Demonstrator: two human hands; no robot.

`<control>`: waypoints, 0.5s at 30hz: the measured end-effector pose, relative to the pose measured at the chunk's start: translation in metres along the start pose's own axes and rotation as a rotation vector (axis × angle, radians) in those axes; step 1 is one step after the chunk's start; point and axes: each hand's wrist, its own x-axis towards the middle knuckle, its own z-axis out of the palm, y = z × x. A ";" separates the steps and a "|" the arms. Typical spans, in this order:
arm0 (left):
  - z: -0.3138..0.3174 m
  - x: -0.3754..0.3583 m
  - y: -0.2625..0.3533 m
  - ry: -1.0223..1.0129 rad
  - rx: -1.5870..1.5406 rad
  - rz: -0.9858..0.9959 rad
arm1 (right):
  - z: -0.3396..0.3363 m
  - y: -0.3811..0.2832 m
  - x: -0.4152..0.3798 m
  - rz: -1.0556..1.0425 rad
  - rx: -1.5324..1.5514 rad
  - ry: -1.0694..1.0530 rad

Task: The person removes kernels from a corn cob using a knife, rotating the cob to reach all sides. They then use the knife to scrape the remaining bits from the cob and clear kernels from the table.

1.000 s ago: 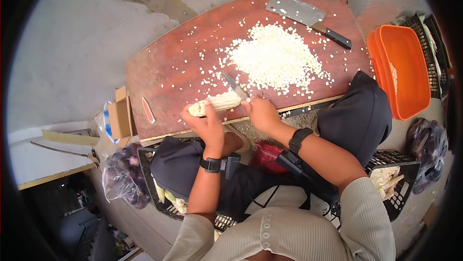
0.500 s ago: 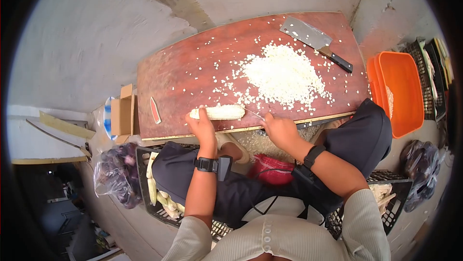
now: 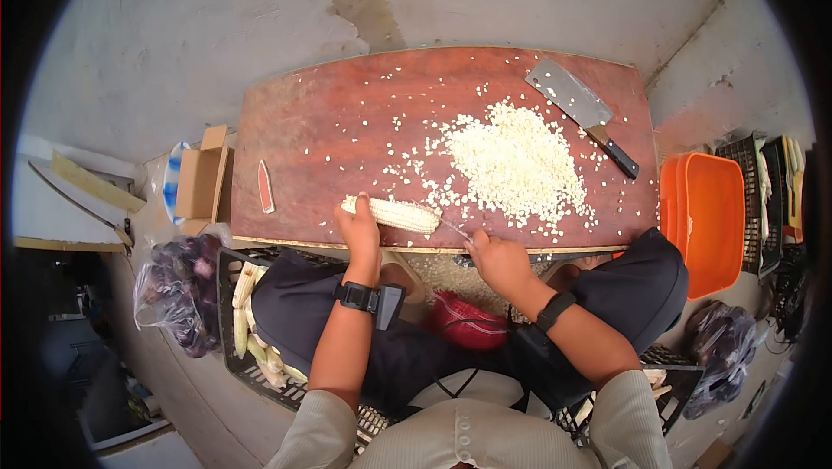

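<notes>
Near the front edge of the reddish-brown table [image 3: 303, 113], my left hand [image 3: 357, 233] is wrapped round the left end of a pale ear of corn [image 3: 400, 215], which lies sideways. A thin metal pick [image 3: 454, 228] is gripped in my right hand [image 3: 500, 263]; its handle is hidden in the fist. The pick's tip is right at the right end of the ear. Just behind lies a heap of loose white corn kernels [image 3: 516, 161], with more scattered around it.
A cleaver [image 3: 572, 94] rests at the table's back right. At the left lies a small red, pale-edged piece [image 3: 265, 187]. Orange tubs [image 3: 715, 218] stand right of the table, a cardboard box [image 3: 204, 183] left. A black crate [image 3: 286, 393] of corn ears sits by my left leg.
The view has shifted, so the table sits a little lower in it. The ear's right end now tilts slightly toward me. Both hands keep their hold.
</notes>
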 end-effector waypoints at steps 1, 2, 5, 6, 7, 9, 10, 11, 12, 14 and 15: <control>0.001 0.000 -0.001 0.006 -0.006 0.001 | 0.002 -0.001 0.001 0.007 -0.009 -0.001; 0.002 -0.002 -0.002 0.031 0.007 0.062 | 0.003 -0.001 0.003 0.014 -0.020 -0.002; 0.008 -0.017 0.015 0.048 0.016 0.175 | 0.011 -0.003 0.007 0.025 -0.061 -0.039; 0.010 -0.022 0.019 0.019 -0.001 0.167 | 0.011 -0.005 0.012 0.057 -0.049 -0.097; 0.010 -0.028 0.024 -0.009 -0.018 0.160 | 0.012 -0.009 0.017 0.088 -0.035 -0.155; 0.013 -0.046 0.034 0.003 0.045 0.201 | 0.012 -0.011 0.023 0.125 -0.015 -0.224; 0.015 -0.049 0.038 0.005 0.076 0.227 | 0.012 -0.010 0.025 0.134 -0.011 -0.233; 0.015 -0.046 0.036 0.010 0.071 0.246 | 0.011 -0.010 0.026 0.145 -0.005 -0.244; 0.015 -0.043 0.030 0.016 0.067 0.261 | 0.009 -0.013 0.026 0.174 0.024 -0.219; 0.015 -0.036 0.019 0.022 0.009 0.244 | 0.003 -0.015 0.032 0.224 0.073 -0.161; 0.013 -0.032 0.022 0.020 -0.037 0.217 | 0.003 -0.011 0.034 0.244 0.148 -0.109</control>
